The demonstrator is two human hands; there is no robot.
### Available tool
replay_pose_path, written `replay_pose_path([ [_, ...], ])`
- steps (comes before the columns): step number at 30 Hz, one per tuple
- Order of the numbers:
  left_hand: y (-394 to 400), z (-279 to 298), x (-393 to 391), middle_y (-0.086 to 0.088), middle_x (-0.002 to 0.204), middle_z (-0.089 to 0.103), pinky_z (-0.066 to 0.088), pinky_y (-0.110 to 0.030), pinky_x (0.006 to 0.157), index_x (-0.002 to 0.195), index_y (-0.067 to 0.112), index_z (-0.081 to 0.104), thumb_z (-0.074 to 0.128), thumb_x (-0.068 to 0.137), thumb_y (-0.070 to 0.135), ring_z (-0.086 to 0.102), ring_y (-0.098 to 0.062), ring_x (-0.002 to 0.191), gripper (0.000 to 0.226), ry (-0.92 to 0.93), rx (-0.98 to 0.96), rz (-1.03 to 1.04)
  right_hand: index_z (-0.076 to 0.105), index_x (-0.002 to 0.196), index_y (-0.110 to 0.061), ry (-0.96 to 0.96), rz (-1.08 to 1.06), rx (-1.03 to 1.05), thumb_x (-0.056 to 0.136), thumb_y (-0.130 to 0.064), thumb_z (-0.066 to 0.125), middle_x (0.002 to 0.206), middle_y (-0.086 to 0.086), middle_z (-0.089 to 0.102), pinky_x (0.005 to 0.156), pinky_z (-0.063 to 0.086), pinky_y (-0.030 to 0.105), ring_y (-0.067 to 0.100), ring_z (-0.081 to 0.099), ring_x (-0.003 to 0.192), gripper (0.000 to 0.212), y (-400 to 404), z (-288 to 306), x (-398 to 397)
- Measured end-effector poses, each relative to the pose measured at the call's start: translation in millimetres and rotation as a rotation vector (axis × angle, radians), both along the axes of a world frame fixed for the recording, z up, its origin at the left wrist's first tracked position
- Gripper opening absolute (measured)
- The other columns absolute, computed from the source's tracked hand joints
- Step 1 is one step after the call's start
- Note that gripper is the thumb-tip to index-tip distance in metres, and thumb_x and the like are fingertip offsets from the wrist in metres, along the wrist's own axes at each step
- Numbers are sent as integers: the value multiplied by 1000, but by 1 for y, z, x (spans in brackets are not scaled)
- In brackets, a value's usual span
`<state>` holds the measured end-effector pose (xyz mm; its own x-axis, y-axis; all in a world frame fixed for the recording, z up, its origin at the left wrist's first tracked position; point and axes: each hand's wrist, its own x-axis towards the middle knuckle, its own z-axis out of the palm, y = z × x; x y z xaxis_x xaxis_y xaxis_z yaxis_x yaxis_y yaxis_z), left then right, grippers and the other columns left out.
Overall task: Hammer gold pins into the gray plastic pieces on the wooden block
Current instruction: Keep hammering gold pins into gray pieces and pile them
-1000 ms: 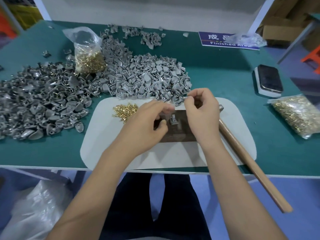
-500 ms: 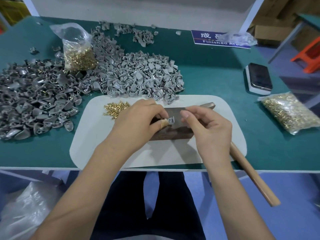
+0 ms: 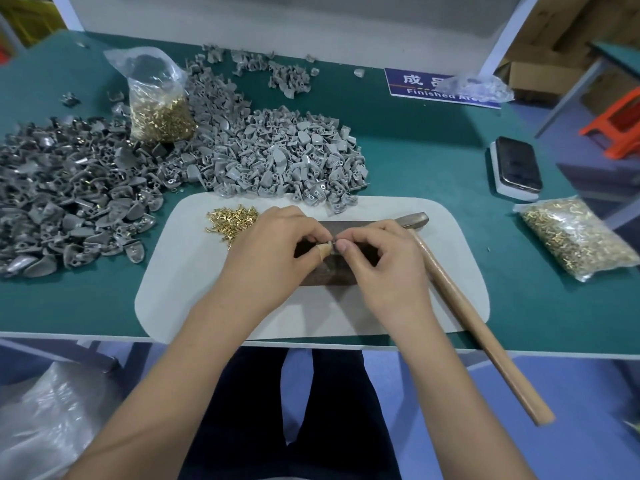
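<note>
While green worktop (image 3: 398, 161) carries white mat (image 3: 194, 292), wooden block (image 3: 329, 271) sits mid-mat. Gray plastic pieces (image 3: 277, 161) heaped beyond block; gold pins (image 3: 232, 220) loose left of block; hammer (image 3: 460, 306) right of block, untouched. Blue floor, cardboard boxes past worktop. Left hand (image 3: 277, 251) and right hand (image 3: 388, 261), apart a second ago, now meet over block, both pinching one small gray piece (image 3: 333, 244).

Right hand (image 3: 388, 258) has come down from above the wooden block (image 3: 346, 271) since 1.0 s ago; its fingertips now meet the left hand (image 3: 277, 247) thumb at the small gray piece (image 3: 333, 244). Left hand closed in slightly.
</note>
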<state>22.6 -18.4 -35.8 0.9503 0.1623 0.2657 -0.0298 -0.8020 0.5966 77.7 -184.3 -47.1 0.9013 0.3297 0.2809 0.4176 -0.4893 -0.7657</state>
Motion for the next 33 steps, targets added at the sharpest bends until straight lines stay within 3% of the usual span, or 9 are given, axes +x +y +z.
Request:
replay_pose_path([
  [5, -1, -1, 0, 15, 84, 58, 48, -38, 76, 92, 36, 76, 74, 88, 38, 52, -10, 90, 5, -10, -12, 38, 79, 90, -27, -26, -11, -107, 90, -20, 75, 89, -4, 62, 84, 47, 34, 21, 60, 95, 8, 4, 11, -1],
  [14, -3, 1, 0, 10, 83, 62, 50, -42, 73, 92, 32, 77, 77, 84, 26, 57, -17, 89, 9, -15, -14, 65, 78, 91, -24, -187, 78, -583, 97, -27, 62, 96, -3, 52, 72, 46, 38, 22, 50, 105, 17, 14, 41, 3],
  [17, -3, -1, 0, 13, 83, 60, 50, -40, 74, 92, 35, 75, 75, 85, 30, 55, -12, 89, 9, -18, -7, 59, 78, 91, -28, -191, 82, -535, 96, -29, 64, 92, -6, 53, 69, 42, 35, 20, 49, 104, 15, 10, 37, 4],
  [23, -5, -5, -2, 21, 84, 60, 44, -32, 73, 92, 42, 71, 71, 86, 48, 47, -1, 88, 8, -65, -40, 82, 80, 94, -36, -27, 108, -249, 93, -25, 71, 83, -9, 64, 81, 49, 43, 24, 59, 93, 14, -2, 20, 11],
  [29, -4, -4, -3, 19, 84, 61, 40, -30, 68, 93, 43, 73, 69, 87, 52, 47, 0, 89, 12, -42, 53, 114, 76, 92, -45, -151, 13, -322, 91, -38, 69, 79, -21, 61, 77, 50, 39, 21, 56, 92, 11, -3, 12, 9],
  [31, -5, -2, -4, 18, 86, 61, 40, -31, 68, 94, 42, 73, 68, 88, 51, 48, -4, 91, 12, -27, 90, 116, 77, 93, -44, -160, 39, -311, 91, -37, 70, 81, -21, 63, 77, 50, 40, 18, 57, 91, 10, -4, 9, 10],
  [33, -4, -1, -4, 18, 87, 60, 38, -31, 68, 95, 41, 71, 69, 89, 48, 50, -7, 94, 9, -17, 124, 118, 78, 101, -34, -101, 103, -114, 92, -29, 73, 90, -15, 69, 84, 51, 41, 17, 60, 93, 12, -8, 6, 10],
])
